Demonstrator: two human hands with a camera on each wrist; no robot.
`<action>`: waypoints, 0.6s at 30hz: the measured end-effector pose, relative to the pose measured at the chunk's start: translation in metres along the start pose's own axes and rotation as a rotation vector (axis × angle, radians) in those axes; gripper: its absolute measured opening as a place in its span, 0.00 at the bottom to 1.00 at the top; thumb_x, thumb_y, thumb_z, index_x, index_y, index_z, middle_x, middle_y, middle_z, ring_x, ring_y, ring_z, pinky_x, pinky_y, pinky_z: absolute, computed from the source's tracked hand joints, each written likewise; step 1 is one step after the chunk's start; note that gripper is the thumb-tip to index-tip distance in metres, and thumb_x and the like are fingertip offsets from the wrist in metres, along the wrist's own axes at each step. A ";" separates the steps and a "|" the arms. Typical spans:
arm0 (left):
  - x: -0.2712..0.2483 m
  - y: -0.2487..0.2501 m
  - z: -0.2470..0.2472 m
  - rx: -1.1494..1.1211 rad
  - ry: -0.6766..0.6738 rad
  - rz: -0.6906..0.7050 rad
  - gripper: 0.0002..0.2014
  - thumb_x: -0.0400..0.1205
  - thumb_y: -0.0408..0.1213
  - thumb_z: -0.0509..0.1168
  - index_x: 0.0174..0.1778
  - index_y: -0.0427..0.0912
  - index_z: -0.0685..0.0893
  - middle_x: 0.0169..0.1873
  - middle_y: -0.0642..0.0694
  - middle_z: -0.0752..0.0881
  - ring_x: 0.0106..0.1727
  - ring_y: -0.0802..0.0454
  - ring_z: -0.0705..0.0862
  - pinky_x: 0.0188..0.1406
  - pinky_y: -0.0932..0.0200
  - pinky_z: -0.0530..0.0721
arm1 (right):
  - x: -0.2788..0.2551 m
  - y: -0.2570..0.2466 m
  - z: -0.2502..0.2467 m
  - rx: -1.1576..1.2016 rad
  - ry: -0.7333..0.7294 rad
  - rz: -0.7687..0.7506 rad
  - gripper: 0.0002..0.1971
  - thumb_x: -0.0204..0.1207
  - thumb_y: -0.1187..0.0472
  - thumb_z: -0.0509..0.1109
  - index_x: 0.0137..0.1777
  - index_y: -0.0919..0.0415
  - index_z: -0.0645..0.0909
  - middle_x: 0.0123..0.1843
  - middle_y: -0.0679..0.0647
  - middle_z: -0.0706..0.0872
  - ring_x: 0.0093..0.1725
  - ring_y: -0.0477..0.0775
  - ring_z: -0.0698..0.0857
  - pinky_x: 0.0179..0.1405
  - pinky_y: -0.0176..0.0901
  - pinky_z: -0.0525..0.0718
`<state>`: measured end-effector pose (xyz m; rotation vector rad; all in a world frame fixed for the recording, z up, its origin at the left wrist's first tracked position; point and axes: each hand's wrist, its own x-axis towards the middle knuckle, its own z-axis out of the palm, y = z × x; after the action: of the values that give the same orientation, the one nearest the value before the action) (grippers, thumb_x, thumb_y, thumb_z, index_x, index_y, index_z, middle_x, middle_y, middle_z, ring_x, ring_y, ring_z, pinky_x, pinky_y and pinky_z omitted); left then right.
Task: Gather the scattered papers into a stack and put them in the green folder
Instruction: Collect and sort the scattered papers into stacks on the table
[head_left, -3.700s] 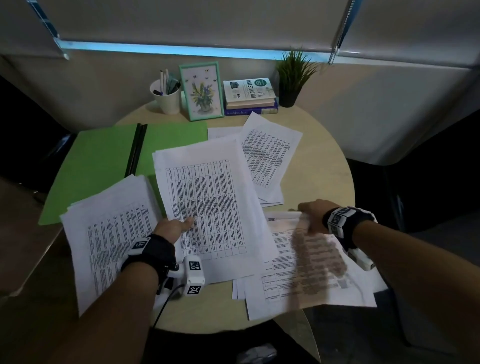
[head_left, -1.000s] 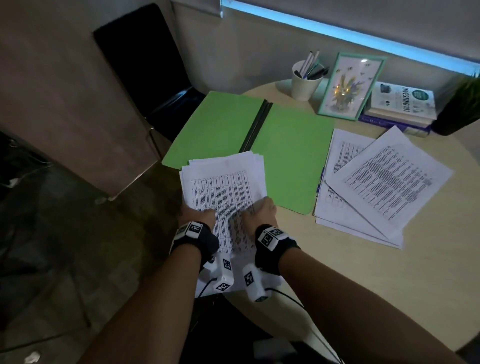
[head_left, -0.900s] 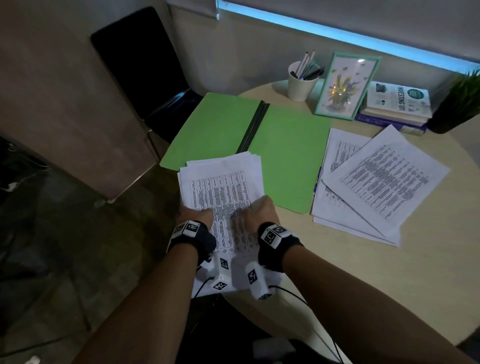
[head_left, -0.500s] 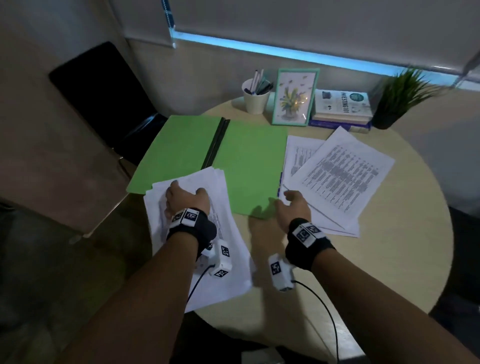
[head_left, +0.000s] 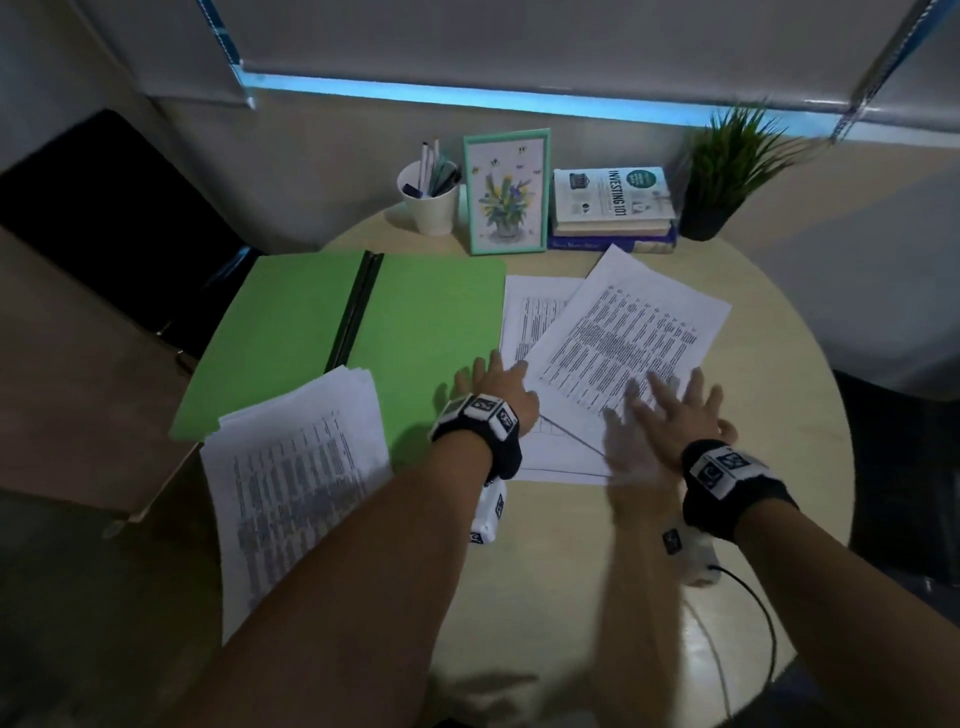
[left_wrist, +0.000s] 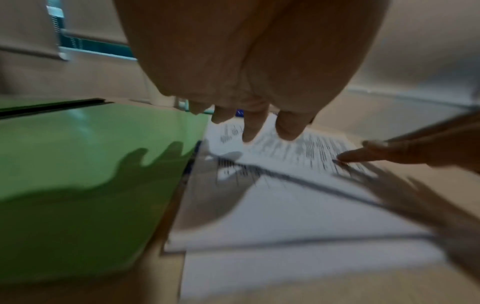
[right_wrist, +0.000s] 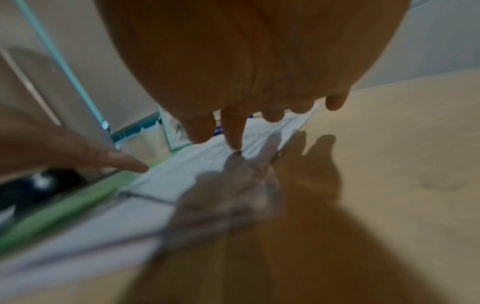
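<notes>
- Both hands have left the gathered stack (head_left: 298, 483), which a moment ago lay under the left palm, and now reach to the loose sheets on the right.
- At the far left of the desk (head_left: 779, 467), that gathered stack lies with its upper corner over the near edge of the green folder (head_left: 291, 332) and its lower part hanging past the desk rim.
- The green folder lies open and flat, its dark spine running down the middle.
- The left hand (head_left: 493, 397) sits just right of the folder's edge, fingers straight and spread, holding nothing; its grip is slack, and the left wrist view shows the fingertips (left_wrist: 250, 131) above the print.
- The loose sheets (head_left: 628, 338) lie fanned and overlapping between folder and desk edge.
- The right hand (head_left: 675, 415), blurred, is flat with fingers splayed over the sheets' near right corner, its grip likewise unclosed.
- Behind, a pen cup (head_left: 431, 200), a framed flower picture (head_left: 506, 192), stacked books (head_left: 613, 208) and a potted plant (head_left: 727, 171) line the wall.
</notes>
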<state>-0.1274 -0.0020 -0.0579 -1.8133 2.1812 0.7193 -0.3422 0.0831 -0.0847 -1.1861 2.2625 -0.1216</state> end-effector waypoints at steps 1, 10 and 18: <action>0.004 0.006 0.008 0.095 -0.036 0.027 0.29 0.82 0.58 0.50 0.81 0.58 0.59 0.85 0.45 0.45 0.84 0.36 0.44 0.79 0.28 0.44 | 0.001 -0.001 0.003 -0.097 -0.041 -0.061 0.27 0.81 0.34 0.49 0.80 0.30 0.51 0.86 0.49 0.36 0.84 0.63 0.35 0.79 0.69 0.48; -0.031 0.017 0.034 0.172 0.159 0.068 0.29 0.87 0.55 0.46 0.49 0.42 0.90 0.67 0.44 0.80 0.71 0.44 0.74 0.79 0.39 0.56 | 0.006 0.022 0.029 0.088 0.186 -0.526 0.22 0.66 0.53 0.80 0.57 0.53 0.78 0.66 0.53 0.74 0.57 0.57 0.81 0.48 0.47 0.84; -0.012 0.012 0.011 -0.533 0.220 -0.332 0.35 0.81 0.45 0.63 0.81 0.39 0.58 0.77 0.39 0.70 0.75 0.38 0.72 0.72 0.44 0.72 | 0.033 0.017 -0.003 0.219 0.288 0.205 0.29 0.74 0.40 0.69 0.68 0.59 0.78 0.75 0.59 0.72 0.72 0.64 0.73 0.69 0.62 0.74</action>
<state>-0.1383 0.0152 -0.0588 -2.5445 1.8394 1.1435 -0.3708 0.0670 -0.1029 -0.8611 2.5263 -0.4745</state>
